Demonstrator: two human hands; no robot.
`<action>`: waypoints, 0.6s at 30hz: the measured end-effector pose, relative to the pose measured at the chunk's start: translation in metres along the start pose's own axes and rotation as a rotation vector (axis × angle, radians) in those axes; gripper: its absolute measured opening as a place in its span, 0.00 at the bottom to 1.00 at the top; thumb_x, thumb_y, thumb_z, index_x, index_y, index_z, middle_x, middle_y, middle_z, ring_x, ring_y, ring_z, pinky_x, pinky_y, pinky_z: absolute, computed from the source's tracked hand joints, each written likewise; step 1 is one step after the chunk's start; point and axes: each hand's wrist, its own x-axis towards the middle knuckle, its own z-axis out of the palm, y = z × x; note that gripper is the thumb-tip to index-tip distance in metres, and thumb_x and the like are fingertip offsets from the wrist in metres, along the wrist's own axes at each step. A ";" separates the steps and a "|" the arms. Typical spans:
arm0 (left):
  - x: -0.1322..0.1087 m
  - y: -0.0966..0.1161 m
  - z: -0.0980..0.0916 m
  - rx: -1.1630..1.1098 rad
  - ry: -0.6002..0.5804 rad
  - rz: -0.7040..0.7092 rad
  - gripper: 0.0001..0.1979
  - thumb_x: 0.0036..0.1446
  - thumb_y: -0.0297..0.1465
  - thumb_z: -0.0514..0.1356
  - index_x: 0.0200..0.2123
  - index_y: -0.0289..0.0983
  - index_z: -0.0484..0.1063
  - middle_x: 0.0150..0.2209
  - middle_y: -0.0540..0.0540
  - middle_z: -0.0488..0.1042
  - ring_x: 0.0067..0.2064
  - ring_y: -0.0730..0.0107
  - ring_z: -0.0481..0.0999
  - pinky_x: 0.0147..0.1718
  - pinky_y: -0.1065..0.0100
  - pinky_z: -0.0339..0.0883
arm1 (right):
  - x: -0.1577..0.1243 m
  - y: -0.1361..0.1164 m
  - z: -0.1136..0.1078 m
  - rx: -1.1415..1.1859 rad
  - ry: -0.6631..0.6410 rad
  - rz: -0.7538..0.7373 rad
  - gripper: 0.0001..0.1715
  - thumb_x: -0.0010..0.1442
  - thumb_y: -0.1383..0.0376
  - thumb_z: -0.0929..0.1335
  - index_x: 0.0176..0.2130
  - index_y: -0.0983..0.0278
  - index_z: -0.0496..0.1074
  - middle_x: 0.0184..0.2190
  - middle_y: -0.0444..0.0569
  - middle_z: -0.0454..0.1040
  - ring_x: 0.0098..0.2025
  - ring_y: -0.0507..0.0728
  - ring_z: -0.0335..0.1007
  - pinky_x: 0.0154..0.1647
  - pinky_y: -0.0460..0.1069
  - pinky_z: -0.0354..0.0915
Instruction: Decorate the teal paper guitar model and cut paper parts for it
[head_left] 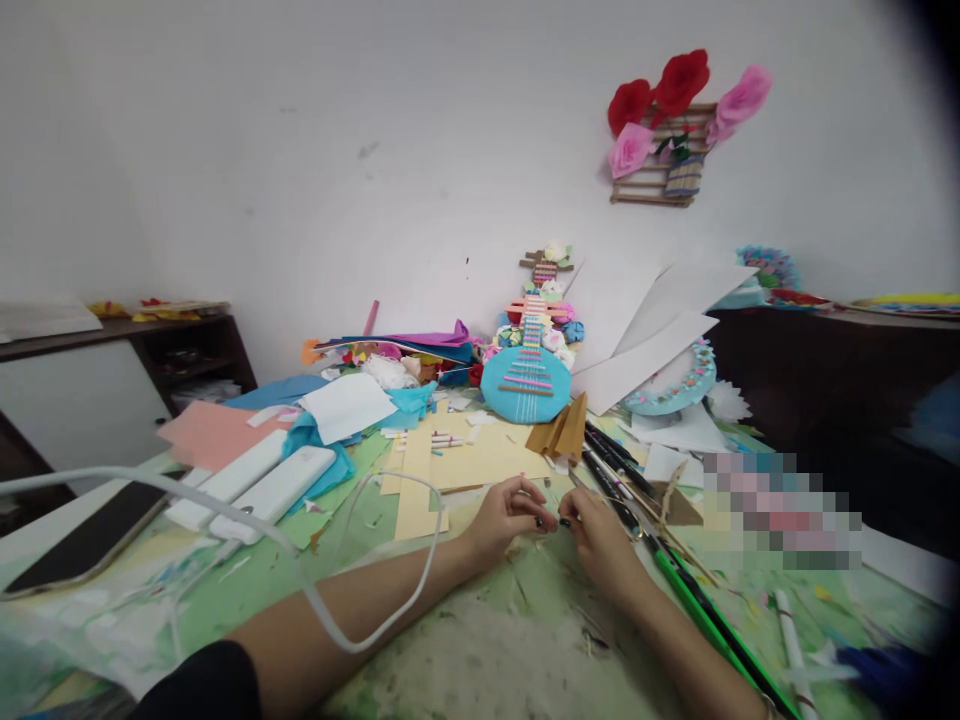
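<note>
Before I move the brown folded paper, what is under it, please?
Yellow paper meets the left edge of the brown paper and seems to run under it. Black pens lie at its right. What lies beneath its middle is covered and cannot be seen.

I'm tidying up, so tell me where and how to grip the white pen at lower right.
Pinch the white pen across its barrel's visible middle from above, probably with the nearer right hand: it looks slim and straight, lying flat.
</note>
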 end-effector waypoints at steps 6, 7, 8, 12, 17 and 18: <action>0.001 -0.002 -0.002 0.017 0.044 0.010 0.18 0.38 0.28 0.68 0.32 0.34 0.65 0.27 0.44 0.78 0.31 0.66 0.77 0.36 0.65 0.66 | 0.002 -0.005 -0.007 0.072 0.054 0.055 0.06 0.52 0.72 0.58 0.27 0.61 0.58 0.26 0.46 0.65 0.29 0.55 0.60 0.30 0.48 0.55; 0.001 -0.002 -0.002 0.036 0.048 0.017 0.19 0.37 0.28 0.69 0.33 0.34 0.65 0.27 0.45 0.77 0.31 0.67 0.76 0.36 0.65 0.66 | 0.003 -0.006 -0.009 0.090 0.052 0.070 0.05 0.53 0.69 0.58 0.27 0.61 0.58 0.25 0.46 0.65 0.28 0.55 0.60 0.29 0.48 0.54; 0.002 -0.002 -0.002 0.061 0.052 0.025 0.20 0.37 0.28 0.70 0.34 0.35 0.65 0.26 0.46 0.76 0.30 0.68 0.76 0.35 0.66 0.66 | 0.003 -0.008 -0.011 0.106 0.050 0.083 0.04 0.54 0.67 0.58 0.27 0.61 0.57 0.24 0.45 0.64 0.28 0.55 0.59 0.29 0.48 0.54; 0.002 -0.003 -0.002 0.123 0.078 0.050 0.21 0.38 0.32 0.70 0.35 0.36 0.64 0.25 0.51 0.72 0.28 0.71 0.73 0.33 0.69 0.65 | 0.004 -0.011 -0.019 0.148 0.074 0.115 0.07 0.56 0.63 0.57 0.27 0.61 0.57 0.23 0.44 0.65 0.26 0.54 0.59 0.28 0.47 0.54; -0.002 -0.003 -0.004 0.357 0.044 0.156 0.18 0.48 0.30 0.63 0.42 0.38 0.62 0.27 0.51 0.70 0.30 0.71 0.72 0.33 0.68 0.66 | 0.005 -0.010 -0.020 0.087 0.063 0.093 0.13 0.57 0.62 0.57 0.23 0.61 0.59 0.22 0.46 0.65 0.27 0.55 0.62 0.28 0.48 0.55; -0.002 0.000 -0.005 0.489 0.032 0.203 0.16 0.50 0.29 0.61 0.43 0.38 0.62 0.28 0.50 0.71 0.31 0.71 0.72 0.34 0.68 0.65 | 0.006 -0.009 -0.019 0.071 0.067 0.094 0.13 0.57 0.62 0.58 0.23 0.61 0.59 0.22 0.46 0.66 0.27 0.56 0.63 0.28 0.48 0.55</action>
